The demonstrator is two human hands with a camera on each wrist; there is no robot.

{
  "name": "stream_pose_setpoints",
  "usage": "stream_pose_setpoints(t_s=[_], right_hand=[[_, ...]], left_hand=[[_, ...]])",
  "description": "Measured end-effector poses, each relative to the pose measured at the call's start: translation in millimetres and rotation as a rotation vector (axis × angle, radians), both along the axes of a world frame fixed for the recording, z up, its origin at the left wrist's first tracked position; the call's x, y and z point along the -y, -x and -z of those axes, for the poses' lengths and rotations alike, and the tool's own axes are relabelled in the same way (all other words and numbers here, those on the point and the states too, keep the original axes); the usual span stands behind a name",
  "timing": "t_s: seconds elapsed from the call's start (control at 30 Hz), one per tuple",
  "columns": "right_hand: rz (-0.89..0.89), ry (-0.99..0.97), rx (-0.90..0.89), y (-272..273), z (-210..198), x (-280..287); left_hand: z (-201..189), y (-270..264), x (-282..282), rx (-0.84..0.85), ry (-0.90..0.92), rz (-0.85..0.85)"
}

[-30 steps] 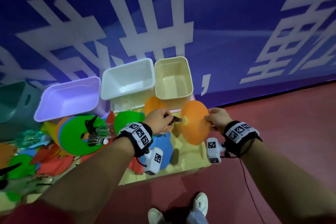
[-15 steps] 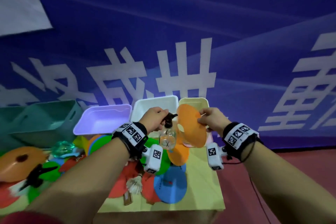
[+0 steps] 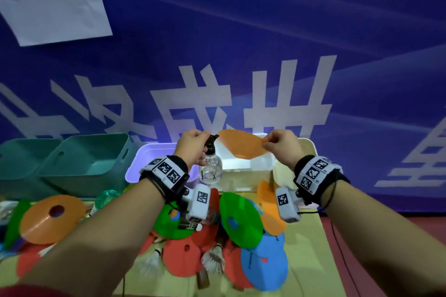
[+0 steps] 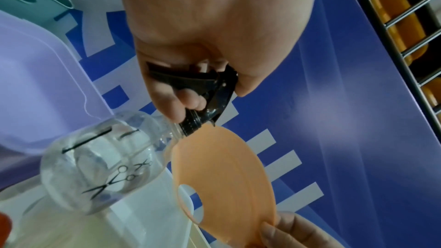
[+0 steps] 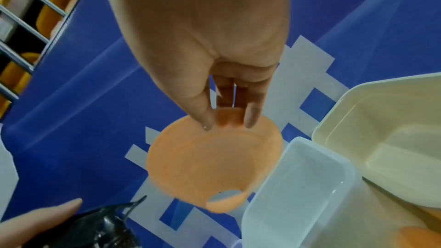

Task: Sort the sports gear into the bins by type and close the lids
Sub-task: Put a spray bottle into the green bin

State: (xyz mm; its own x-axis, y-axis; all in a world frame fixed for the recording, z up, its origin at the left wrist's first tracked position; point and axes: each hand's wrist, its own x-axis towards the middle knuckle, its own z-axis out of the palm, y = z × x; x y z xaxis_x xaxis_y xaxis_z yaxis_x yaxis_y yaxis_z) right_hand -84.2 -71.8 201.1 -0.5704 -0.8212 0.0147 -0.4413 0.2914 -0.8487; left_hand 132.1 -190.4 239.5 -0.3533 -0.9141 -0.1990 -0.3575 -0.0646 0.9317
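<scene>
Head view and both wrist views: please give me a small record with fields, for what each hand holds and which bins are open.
left hand: grips the black trigger top of the clear spray bottle
right hand: pinches the rim of the orange disc cone
held things: lifted above the bins
open bins: purple bin, white bin, cream bin, teal bins
table: disc cones, shuttlecocks

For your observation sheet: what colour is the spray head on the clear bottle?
Black. The spray head shows best in the left wrist view.
</scene>
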Motion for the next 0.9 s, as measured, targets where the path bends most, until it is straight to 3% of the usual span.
stream_pose_setpoints(t_s=[0.17, 0.37, 0.9], right_hand=[[0.02, -0.101, -0.187, -18.4, 11.2, 38.6], [0.087, -0.259, -0.256, -35.5, 45.8, 75.6], [0.083, -0.44, -0.355, -37.0, 148.8, 120.7]], left_hand=[[4.2, -14.1, 55.8, -0.006, -0.007, 0.059], [20.6, -20.0, 110.6, -0.053, -0.045, 0.136], [67.5, -7.7, 166.4, -0.098, -0.112, 0.149]])
